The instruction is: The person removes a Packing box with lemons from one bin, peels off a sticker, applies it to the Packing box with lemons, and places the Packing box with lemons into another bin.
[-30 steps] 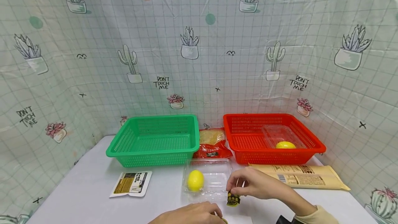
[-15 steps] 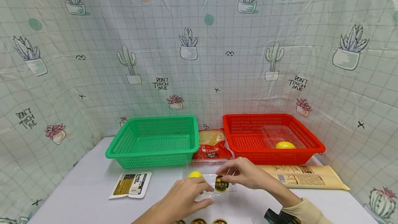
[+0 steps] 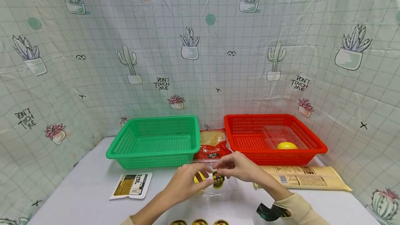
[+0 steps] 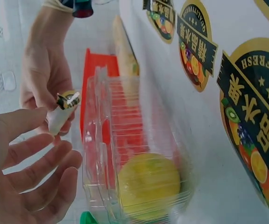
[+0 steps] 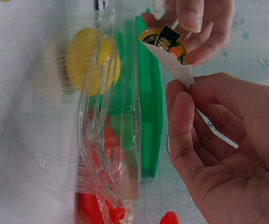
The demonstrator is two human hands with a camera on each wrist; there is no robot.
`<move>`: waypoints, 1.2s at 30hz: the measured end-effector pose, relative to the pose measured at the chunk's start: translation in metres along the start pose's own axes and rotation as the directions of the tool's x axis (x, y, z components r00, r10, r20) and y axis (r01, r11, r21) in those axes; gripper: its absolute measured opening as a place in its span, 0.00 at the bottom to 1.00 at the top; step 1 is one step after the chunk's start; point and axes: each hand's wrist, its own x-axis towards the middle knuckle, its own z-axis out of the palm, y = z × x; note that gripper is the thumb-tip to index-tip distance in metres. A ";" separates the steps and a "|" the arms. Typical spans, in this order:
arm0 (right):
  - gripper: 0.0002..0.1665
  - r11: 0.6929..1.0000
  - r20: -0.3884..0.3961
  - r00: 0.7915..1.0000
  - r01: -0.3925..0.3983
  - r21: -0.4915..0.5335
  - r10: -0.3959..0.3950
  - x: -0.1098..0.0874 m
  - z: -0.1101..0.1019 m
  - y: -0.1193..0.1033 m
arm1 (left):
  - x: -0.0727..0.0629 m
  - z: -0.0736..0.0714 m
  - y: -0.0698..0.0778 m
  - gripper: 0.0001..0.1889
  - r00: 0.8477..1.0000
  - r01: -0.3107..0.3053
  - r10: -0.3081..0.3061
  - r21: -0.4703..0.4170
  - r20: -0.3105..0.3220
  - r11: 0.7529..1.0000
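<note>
My right hand (image 3: 242, 167) pinches a black-and-gold fruit sticker (image 3: 217, 180) by its edge between thumb and fingertips. In the right wrist view the sticker's white back (image 5: 174, 65) curls away from its printed face. My left hand (image 3: 185, 181) is beside it with fingers spread and loosely bent, thumb close to the sticker's other side. Below both hands sits a clear plastic clamshell box (image 4: 109, 121) on the table. A yellow lemon (image 4: 148, 186) lies at its left end, partly hidden by my left hand in the head view.
Several more stickers (image 3: 200, 222) lie on a white sheet at the near edge. Behind stand a green basket (image 3: 153, 159) and a red basket (image 3: 278, 157) holding another box and lemon. A red food bag (image 3: 214, 150), a white-and-gold pouch (image 3: 132, 185) and a long beige packet (image 3: 307, 178) lie around.
My right hand has carried the sticker from the near sheet up and left over the clear box. My left hand has risen from the sheet towards the sticker, its fingers spreading.
</note>
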 end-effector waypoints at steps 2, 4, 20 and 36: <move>0.12 1.000 0.002 1.000 -0.003 0.008 0.003 0.002 -0.001 0.000 | 0.002 0.001 -0.002 0.11 1.000 0.012 -0.012 -0.040 -0.003 0.999; 0.12 1.000 -0.002 1.000 -0.007 0.018 0.007 0.004 -0.001 0.001 | 0.003 0.002 -0.003 0.12 1.000 0.022 -0.023 -0.061 -0.014 0.998; 0.13 0.996 -0.104 0.995 0.015 0.085 -0.006 0.016 0.002 -0.002 | 0.012 -0.005 -0.007 0.03 0.999 0.015 -0.018 -0.072 -0.039 0.997; 0.11 0.999 -0.248 0.969 -0.005 -0.053 -0.009 0.013 0.014 0.008 | 0.018 -0.003 -0.028 0.05 0.986 0.151 -0.161 -0.200 -0.035 0.968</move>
